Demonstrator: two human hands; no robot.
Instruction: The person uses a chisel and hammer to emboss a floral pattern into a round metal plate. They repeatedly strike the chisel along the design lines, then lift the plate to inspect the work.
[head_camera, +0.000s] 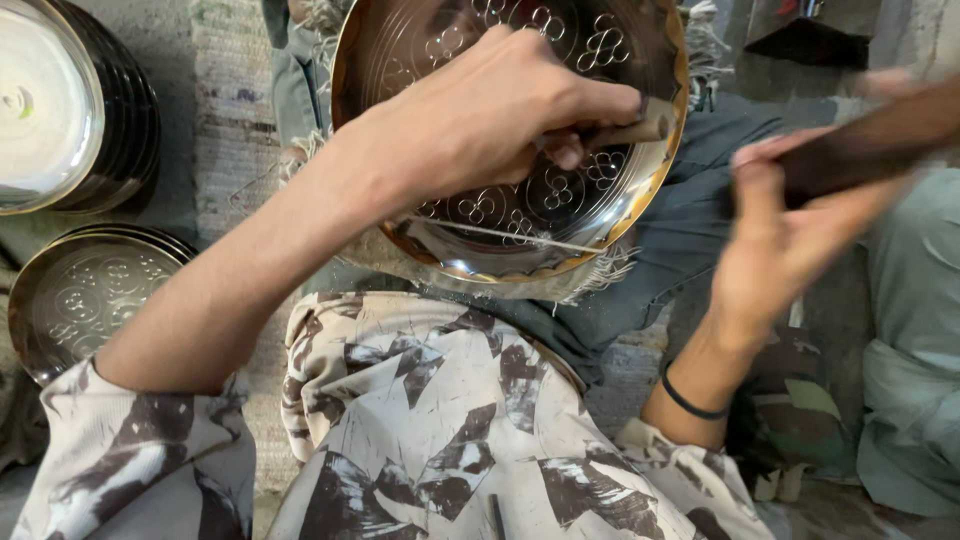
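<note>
Brass engraved plate (600, 215) sits on my lap, rim tilted up toward the camera, resting on a frayed cloth (590, 285) over my legs. Looped flower patterns cover its inner face. My left hand (490, 115) reaches over the plate, fingers clamped on a small punch tool (640, 128) whose tip meets the plate surface. My right hand (790, 235) is off to the right of the plate, closed around a dark wooden mallet handle (860, 150), motion-blurred. Stack of finished plates (75, 290) lies well apart at left, another stack (70, 100) above it.
</note>
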